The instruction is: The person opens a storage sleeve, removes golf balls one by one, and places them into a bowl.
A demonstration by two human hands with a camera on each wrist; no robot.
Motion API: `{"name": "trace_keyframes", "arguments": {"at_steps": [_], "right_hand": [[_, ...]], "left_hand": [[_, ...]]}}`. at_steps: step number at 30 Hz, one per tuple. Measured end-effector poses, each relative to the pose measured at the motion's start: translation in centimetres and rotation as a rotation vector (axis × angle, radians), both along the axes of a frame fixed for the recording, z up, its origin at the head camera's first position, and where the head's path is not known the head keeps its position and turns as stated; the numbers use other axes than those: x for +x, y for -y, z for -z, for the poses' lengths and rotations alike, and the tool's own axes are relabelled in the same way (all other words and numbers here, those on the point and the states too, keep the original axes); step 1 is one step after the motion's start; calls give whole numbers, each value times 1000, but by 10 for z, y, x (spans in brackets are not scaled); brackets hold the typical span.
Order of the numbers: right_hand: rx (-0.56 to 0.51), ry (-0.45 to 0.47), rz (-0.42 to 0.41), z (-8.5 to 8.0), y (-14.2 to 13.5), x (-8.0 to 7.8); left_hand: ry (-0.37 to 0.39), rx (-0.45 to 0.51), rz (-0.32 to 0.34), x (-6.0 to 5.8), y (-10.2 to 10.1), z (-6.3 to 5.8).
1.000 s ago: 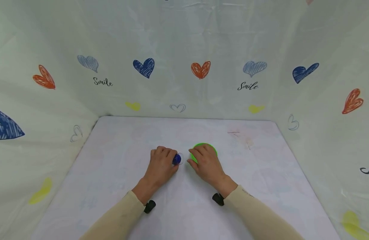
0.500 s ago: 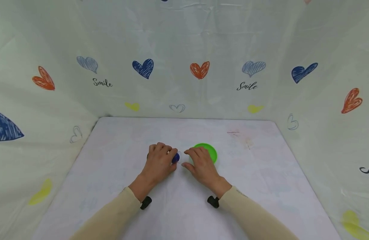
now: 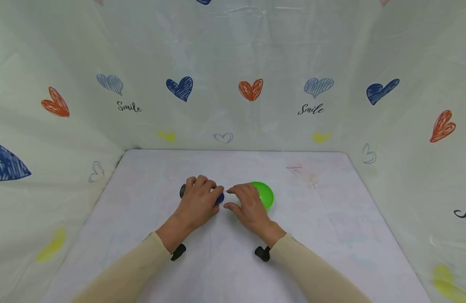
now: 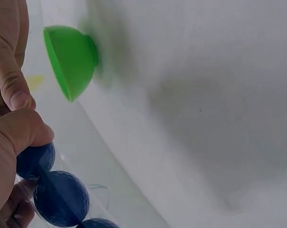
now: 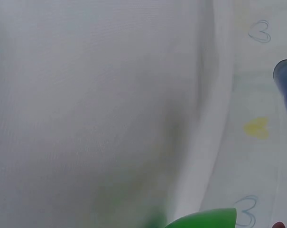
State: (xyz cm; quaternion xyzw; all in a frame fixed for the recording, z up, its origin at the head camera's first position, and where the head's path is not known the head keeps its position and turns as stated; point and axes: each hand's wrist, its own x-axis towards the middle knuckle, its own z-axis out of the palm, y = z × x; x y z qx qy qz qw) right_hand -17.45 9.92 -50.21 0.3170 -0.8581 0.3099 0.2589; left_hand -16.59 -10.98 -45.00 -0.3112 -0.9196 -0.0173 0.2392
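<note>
the left hand [image 3: 198,200] clamps round a clear tube [image 4: 62,199] of blue balls, above the table [image 3: 217,269]. its long axis runs roughly left to right, one end toward the right hand [image 3: 249,206], whose grip i cannot tell. knuckles hide the tube's middle; that hand partly covers the green bowl [image 3: 267,197].

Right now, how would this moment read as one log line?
left hand: grips clear tube of blue balls | right hand: at tube's end, contact unclear | green bowl: on table
</note>
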Motion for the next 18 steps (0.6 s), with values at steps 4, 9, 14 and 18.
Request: {"name": "trace_keyframes", "arguments": {"at_steps": [4,9,14,18], "right_hand": [[-31,21,3,-1,3,0],[-75,51,8,0,5,0],[-103,49,5,1,6,0],[-117,51,-3,1,6,0]], "left_hand": [[-10,-34,-3,0,-1,-8],[6,-65,-4,0,-3,-15],[6,-89,-6,0,-5,-20],[-11,-99,-4,-1,-5,-22]]}}
